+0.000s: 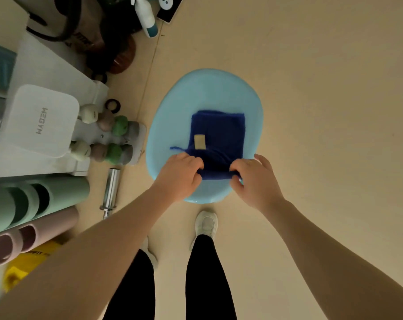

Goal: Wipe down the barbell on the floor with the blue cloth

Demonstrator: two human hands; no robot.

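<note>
A dark blue cloth [219, 137], folded into a square with a tan label, lies on a light blue round seat [195, 98]. My left hand [179, 174] pinches the cloth's near left corner. My right hand [253, 176] grips its near right corner. The chrome end of the barbell [111, 188] lies on the floor to the left of my left arm; the remainder of the bar is hidden under that arm.
A white rack [39, 125] with several small coloured dumbbells stands at the left. Rolled mats [34, 199] lie at the lower left. A white spray bottle [147, 17] lies at the top. My legs and white shoes [206, 225] stand just below the seat.
</note>
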